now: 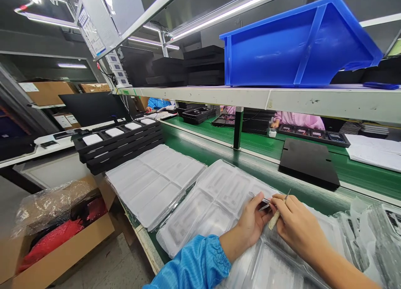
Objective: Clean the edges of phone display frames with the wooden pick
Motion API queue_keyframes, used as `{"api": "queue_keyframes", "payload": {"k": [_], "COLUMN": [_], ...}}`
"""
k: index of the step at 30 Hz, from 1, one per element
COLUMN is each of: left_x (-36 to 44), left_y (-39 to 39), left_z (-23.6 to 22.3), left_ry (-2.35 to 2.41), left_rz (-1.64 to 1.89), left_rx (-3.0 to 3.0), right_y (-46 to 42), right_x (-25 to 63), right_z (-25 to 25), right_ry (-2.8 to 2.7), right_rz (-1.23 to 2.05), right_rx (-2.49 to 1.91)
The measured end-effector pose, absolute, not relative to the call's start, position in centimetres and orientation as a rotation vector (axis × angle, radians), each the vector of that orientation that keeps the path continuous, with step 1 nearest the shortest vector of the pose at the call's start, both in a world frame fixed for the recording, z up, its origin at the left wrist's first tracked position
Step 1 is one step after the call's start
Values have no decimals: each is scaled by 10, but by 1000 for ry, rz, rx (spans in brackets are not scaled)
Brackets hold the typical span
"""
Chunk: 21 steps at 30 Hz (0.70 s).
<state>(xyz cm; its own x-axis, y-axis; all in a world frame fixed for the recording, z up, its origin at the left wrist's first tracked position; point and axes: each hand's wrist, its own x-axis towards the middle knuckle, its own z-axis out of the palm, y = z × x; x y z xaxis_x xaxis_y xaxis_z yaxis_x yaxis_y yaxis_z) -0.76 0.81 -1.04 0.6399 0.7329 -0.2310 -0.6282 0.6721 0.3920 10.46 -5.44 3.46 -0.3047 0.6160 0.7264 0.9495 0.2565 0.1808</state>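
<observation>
My left hand (250, 222), in a blue sleeve, is closed on a small thin flat piece (259, 197) with a shiny edge; its kind is unclear. Close beside it, my right hand (294, 222) grips a thin pointed metal tool (286, 195). Its other end, wrapped in pale tape, sticks out below the fingers. The fingertips of both hands meet around the flat piece and hide part of it. Beneath them lie clear plastic blister trays (200, 216) with rectangular compartments. Another stack of trays (156, 172), whitish on top, lies to the left.
A blue bin (275, 46) stands on the shelf (200, 95) overhead. Black trays (122, 143) are stacked at left, a black foam block (307, 161) behind my hands. Clear plastic packaging (369, 234) piles up at right. An open carton (78, 255) sits on the floor. Co-workers' sleeves show beyond.
</observation>
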Motion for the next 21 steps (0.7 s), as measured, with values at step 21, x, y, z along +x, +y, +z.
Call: {"api": "queue_keyframes", "payload": {"k": [21], "left_x": [-8], "left_y": [8], "left_z": [-8], "left_ry": [432], "left_rz": [766], "left_rx": [270], "right_y": [-56], "right_x": [106], "right_z": [37], "right_ry": [-1972], "right_rz": [-615], "right_rx": [-1439]}}
